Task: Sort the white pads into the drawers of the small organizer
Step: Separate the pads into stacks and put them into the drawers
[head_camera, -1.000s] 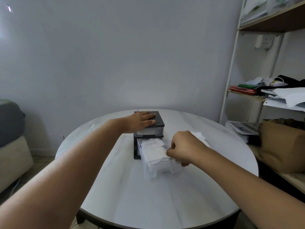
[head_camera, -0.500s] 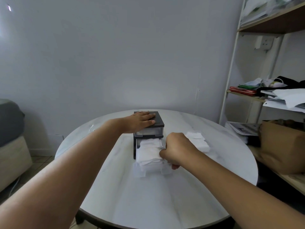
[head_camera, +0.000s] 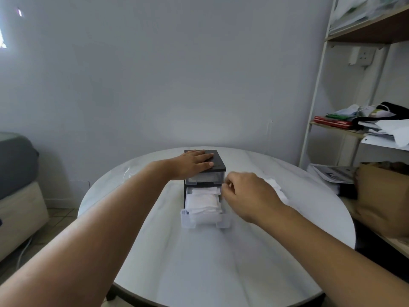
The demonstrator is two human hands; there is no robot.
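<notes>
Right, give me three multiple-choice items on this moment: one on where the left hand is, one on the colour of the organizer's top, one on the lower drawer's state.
1. Where is the left hand?
A) in the air, touching nothing
B) flat on top of the organizer
C) out of view

2. What colour is the organizer's top?
A) white
B) red
C) dark grey

3. How is the lower drawer?
A) pulled out, with white pads in it
B) pushed shut
C) taken right out of the organizer

Answers:
1 B, its straight fingers lie on the top panel.
2 C, the top panel looks dark grey.
3 A, it juts toward the camera, full of pads.
</notes>
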